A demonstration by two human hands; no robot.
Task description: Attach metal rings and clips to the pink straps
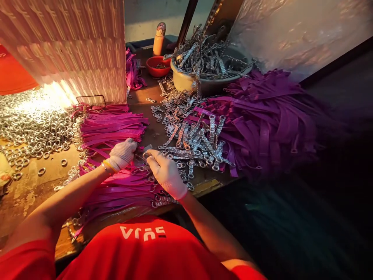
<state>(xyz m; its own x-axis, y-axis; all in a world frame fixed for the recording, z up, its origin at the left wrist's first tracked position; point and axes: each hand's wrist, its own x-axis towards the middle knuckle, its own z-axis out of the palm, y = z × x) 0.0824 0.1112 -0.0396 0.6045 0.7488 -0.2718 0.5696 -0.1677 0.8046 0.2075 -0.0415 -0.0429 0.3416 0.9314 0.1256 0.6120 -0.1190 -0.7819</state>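
In the head view, the gloved left hand [122, 154] is closed over the row of pink straps [113, 128], though whether it grips one I cannot tell. The gloved right hand [166, 171], just beside it, pinches a metal ring [146, 155] between thumb and fingers, near the pile of metal chains [201, 144] on the table [154, 134].

At the far side of the tabletop [153, 134], one bottle [157, 43], one red bowl [158, 71] and one basin [186, 79]. Purple straps [113, 126] in three groups, middle, far and right, overlapping too much to count singly. Metal rings [37, 126] in one uncountable heap at left, with two apart nearer, and metal link strips [186, 151] in two uncountable heaps, one in the basin, one nearer.
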